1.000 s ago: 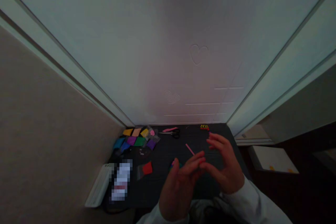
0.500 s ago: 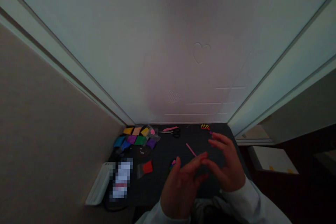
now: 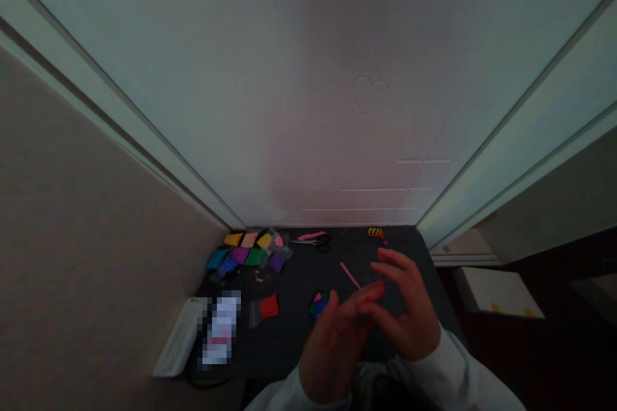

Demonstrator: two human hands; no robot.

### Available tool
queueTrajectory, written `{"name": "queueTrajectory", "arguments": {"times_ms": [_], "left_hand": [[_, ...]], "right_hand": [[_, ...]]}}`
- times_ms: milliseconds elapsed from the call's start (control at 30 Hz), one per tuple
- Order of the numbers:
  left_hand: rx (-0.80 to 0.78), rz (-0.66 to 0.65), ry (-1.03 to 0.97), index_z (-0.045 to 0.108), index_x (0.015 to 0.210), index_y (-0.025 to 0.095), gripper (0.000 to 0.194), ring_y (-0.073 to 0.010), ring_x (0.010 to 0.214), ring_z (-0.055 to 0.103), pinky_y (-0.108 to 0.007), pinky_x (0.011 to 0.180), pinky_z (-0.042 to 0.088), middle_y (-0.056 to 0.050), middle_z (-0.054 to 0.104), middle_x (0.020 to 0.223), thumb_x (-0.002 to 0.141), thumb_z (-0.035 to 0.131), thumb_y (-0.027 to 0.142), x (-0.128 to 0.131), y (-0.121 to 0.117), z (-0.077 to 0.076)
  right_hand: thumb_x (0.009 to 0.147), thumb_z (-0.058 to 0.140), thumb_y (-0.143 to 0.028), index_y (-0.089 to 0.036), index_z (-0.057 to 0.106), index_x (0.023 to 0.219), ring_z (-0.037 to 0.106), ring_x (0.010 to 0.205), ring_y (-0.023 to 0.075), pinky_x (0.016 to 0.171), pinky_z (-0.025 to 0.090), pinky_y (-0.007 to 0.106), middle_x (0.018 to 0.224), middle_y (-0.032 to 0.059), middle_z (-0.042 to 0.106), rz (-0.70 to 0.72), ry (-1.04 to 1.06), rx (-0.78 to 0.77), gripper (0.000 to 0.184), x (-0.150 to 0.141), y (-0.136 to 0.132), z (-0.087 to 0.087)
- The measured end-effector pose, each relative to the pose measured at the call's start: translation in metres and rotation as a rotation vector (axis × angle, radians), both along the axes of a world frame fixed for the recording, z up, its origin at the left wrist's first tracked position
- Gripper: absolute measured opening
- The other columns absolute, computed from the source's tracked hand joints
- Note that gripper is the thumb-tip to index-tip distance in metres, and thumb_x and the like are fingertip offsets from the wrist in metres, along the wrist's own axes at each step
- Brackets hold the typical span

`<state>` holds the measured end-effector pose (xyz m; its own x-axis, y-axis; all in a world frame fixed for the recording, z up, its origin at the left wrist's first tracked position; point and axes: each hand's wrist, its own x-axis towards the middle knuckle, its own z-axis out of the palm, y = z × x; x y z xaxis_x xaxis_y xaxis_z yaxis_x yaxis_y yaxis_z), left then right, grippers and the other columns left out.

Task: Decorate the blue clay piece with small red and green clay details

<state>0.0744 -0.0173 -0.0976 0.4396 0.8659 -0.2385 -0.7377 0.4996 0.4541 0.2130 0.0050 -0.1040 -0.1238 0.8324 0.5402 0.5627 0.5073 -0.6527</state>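
Observation:
My left hand (image 3: pixel 337 340) is turned palm up with its fingers stretched to the right. A tiny red piece of modelling clay (image 3: pixel 369 299) lies at its fingers, partly hidden. My right hand (image 3: pixel 407 311) presses a fingertip on that piece from the other side, its other fingers spread and raised. Just left of my left hand sits a round dark blue and green piece (image 3: pixel 318 306) with pink bits on it, partly covered by the thumb. Beyond my fingers lies a thin pink stick (image 3: pixel 349 275).
Several coloured clay packets (image 3: pixel 248 250) lie at the back left, with scissors (image 3: pixel 315 242) and a pink strip (image 3: pixel 312 235) beside them. An opened red packet (image 3: pixel 268 306) is nearer. Small yellow and red pieces (image 3: pixel 375 232) lie at the back right. A white box (image 3: pixel 499 292) stands right of the dark table.
My right hand has shifted slightly left and down, its fingertip still against my left fingers. More of the round blue and green piece shows beside my left thumb.

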Motion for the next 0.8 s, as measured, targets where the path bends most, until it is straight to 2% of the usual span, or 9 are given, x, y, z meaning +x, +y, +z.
{"name": "queueTrajectory", "arguments": {"times_ms": [133, 267, 467, 600, 800], "left_hand": [[0.038, 0.011, 0.051, 0.064, 0.104, 0.009, 0.055, -0.0315, 0.124, 0.029, -0.046, 0.101, 0.025, -0.014, 0.052, 0.125, 0.082, 0.034, 0.049, -0.0026, 0.0001, -0.0008], [0.067, 0.012, 0.065, 0.067, 0.098, 0.011, 0.053, -0.0301, 0.124, 0.031, -0.044, 0.102, 0.024, -0.012, 0.055, 0.122, 0.084, 0.032, 0.048, -0.0039, 0.001, -0.003], [0.074, 0.015, 0.097, 0.064, 0.105, 0.009, 0.057, -0.0323, 0.124, 0.028, -0.046, 0.097, 0.029, -0.014, 0.051, 0.125, 0.084, 0.028, 0.048, -0.0056, 0.003, -0.0026], [0.081, 0.037, 0.08, 0.067, 0.099, 0.009, 0.055, -0.0302, 0.123, 0.032, -0.043, 0.1, 0.027, -0.013, 0.055, 0.121, 0.087, 0.025, 0.042, -0.004, 0.0036, -0.0024], [0.105, 0.048, 0.165, 0.068, 0.095, 0.011, 0.052, -0.0295, 0.12, 0.036, -0.044, 0.096, 0.031, -0.013, 0.055, 0.121, 0.088, 0.026, 0.04, -0.0067, 0.005, -0.0023]], "right_hand": [[0.073, 0.061, -0.028, -0.022, 0.047, 0.108, 0.045, 0.11, 0.0277, 0.087, 0.044, 0.046, 0.117, 0.0121, 0.044, -0.025, -0.012, 0.022, 0.038, 0.0001, 0.0012, 0.001], [0.073, 0.061, -0.028, -0.023, 0.049, 0.106, 0.049, 0.106, 0.0266, 0.084, 0.045, 0.044, 0.118, 0.0117, 0.044, 0.007, -0.013, 0.02, 0.036, -0.0004, 0.002, 0.0012], [0.073, 0.062, -0.028, -0.022, 0.049, 0.105, 0.047, 0.108, 0.0273, 0.084, 0.044, 0.045, 0.116, 0.0124, 0.045, -0.024, -0.02, 0.036, 0.035, 0.0034, 0.0057, 0.0013], [0.071, 0.063, -0.027, -0.022, 0.053, 0.105, 0.052, 0.098, 0.0245, 0.079, 0.048, 0.043, 0.118, 0.0122, 0.044, 0.028, -0.005, 0.014, 0.036, 0.0002, 0.0041, 0.0006], [0.073, 0.059, -0.018, -0.026, 0.063, 0.088, 0.051, 0.098, 0.0227, 0.076, 0.049, 0.041, 0.119, 0.0072, 0.044, 0.092, 0.027, 0.048, 0.017, 0.0012, 0.003, -0.0012]]}}
